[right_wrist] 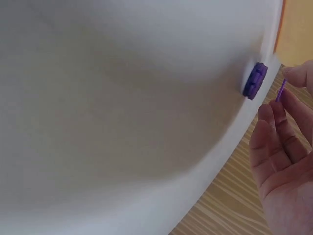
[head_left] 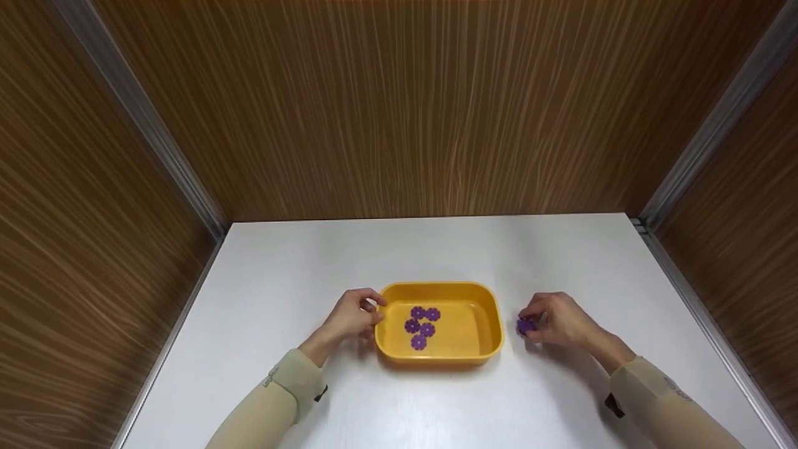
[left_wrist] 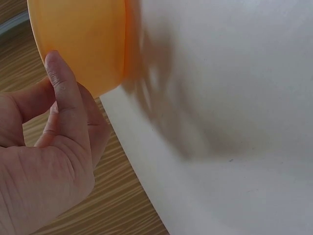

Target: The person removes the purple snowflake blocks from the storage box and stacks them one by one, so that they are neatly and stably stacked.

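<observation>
A yellow plastic tray (head_left: 461, 330) sits on the white table, with several flower-shaped purple discs (head_left: 418, 342) lying flat in its left half. My left hand (head_left: 350, 315) holds the tray at its left rim, the thumb against the outer wall in the left wrist view. Right of the tray, my right hand (head_left: 559, 321) pinches one thin purple disc (right_wrist: 280, 90) on edge between thumb and fingertips. Just beside those fingertips, a short stack of purple discs (right_wrist: 255, 81) stands on the table, partly covered by the hand in the head view.
Wood-grain panels (head_left: 424, 125) close off the back and both sides of the white table (head_left: 280, 262). Metal strips (head_left: 704, 330) run along the side edges. Both forearms wear light sleeves (head_left: 299, 380).
</observation>
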### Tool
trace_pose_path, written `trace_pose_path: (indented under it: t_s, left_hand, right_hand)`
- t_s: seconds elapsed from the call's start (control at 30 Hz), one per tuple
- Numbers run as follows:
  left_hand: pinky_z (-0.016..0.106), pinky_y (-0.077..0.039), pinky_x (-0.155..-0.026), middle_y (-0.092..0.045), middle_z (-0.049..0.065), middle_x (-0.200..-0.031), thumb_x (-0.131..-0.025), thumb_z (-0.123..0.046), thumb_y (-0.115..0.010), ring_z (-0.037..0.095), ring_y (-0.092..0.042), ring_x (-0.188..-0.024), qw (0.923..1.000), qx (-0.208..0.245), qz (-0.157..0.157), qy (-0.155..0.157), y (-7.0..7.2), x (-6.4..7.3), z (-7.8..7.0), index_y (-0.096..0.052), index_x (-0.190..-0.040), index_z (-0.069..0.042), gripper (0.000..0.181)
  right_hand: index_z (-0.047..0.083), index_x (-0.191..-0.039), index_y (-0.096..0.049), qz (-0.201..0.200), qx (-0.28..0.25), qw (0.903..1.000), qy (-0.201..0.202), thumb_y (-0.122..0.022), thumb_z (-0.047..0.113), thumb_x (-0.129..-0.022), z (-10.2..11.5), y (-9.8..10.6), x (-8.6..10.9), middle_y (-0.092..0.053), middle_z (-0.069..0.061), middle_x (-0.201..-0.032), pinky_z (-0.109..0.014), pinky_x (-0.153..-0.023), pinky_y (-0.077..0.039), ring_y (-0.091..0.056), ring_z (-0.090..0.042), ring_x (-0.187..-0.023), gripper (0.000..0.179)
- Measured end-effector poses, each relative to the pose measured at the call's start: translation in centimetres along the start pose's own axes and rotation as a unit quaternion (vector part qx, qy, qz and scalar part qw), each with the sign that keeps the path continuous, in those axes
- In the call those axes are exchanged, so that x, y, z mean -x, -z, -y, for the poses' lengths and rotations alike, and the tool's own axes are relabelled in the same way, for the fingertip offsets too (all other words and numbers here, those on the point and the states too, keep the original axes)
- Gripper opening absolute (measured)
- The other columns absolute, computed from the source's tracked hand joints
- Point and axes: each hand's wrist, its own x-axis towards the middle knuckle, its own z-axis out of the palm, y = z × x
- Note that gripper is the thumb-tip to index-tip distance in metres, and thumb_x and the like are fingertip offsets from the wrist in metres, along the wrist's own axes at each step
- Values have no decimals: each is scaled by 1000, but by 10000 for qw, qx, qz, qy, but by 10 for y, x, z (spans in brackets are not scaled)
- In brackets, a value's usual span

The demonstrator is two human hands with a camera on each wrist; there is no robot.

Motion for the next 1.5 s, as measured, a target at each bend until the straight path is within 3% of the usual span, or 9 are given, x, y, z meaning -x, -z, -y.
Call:
trace_pose_path:
  t_s: [0.37, 1.23, 1.5]
  left_hand:
    - [26, -63, -59, -57, 3, -96, -102, -1, -75, 13, -58, -68, 10000, 31, 13, -19, 1, 2, 0, -76, -126, -1, 25]
    - [23, -61, -55, -56, 3, -94, -102, -1, -74, 12, -58, -62, 9999, 52, 49, -93, 1, 1, 1, -75, -126, -1, 24]
    - [22, -61, -56, -56, 4, -97, -102, -2, -74, 13, -59, -66, 10000, 39, 30, -18, 0, 2, -1, -75, -125, -3, 23]
  right_hand:
    - [8, -99, -89, -91, 167, 9998, -10, -95, 5, -70, -5, -6, 5, -77, -2, -85, -19, -68, -59, -67, -9, -74, 30]
    - [16, -100, -88, 157, 419, 9973, -575, -93, 9, -74, -5, -6, 5, -74, 3, -86, -21, -70, -59, -66, -10, -76, 27]
    - [8, -115, -87, 386, 669, 9925, -949, -97, 19, -77, 2, 0, 1, -77, 2, -93, -23, -74, -59, -66, -12, -81, 41]
